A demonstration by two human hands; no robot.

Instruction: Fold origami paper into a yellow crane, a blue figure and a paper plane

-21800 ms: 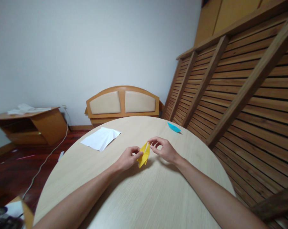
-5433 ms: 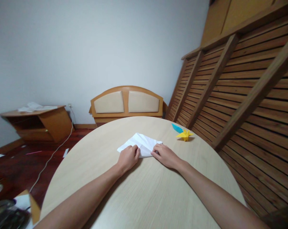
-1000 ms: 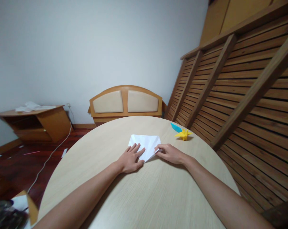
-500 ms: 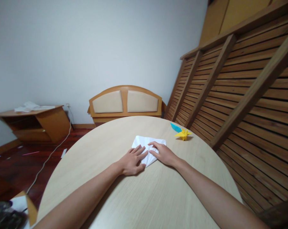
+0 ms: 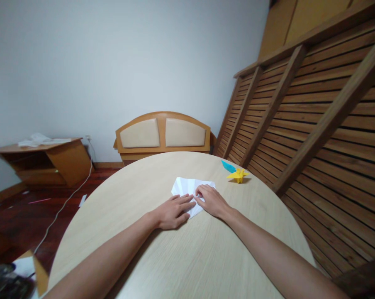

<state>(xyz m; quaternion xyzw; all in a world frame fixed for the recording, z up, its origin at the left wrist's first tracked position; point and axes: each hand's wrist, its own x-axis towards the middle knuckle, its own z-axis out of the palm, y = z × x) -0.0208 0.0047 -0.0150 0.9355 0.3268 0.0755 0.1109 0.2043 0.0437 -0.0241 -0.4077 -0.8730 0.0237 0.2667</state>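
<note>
A creased sheet of white paper (image 5: 187, 185), with fold lines fanning across it, lies on the round table. Its near end narrows to a corner between my hands. My left hand (image 5: 175, 211) rests flat over the paper's left part, fingers stretched to the right and thumb apart. On the right side, my right hand (image 5: 210, 200) has its fingers curled, with thumb and index tips close together at the middle of the paper. The fingers cover part of the folds, so the exact pinch is hard to see.
A yellow origami figure (image 5: 238, 176) and a blue folded paper piece (image 5: 228, 166) are at the table's (image 5: 137, 178) far right. Wooden slatted panels (image 5: 299, 137) lean at the right. Behind stands a headboard (image 5: 162, 133); at the left, a low cabinet (image 5: 59, 166) and a cable (image 5: 63, 206).
My right hand's fingers have curled inward and drawn closer together on the paper. My left hand's fingers have shifted slightly right and come closer together. The paper stays in place.
</note>
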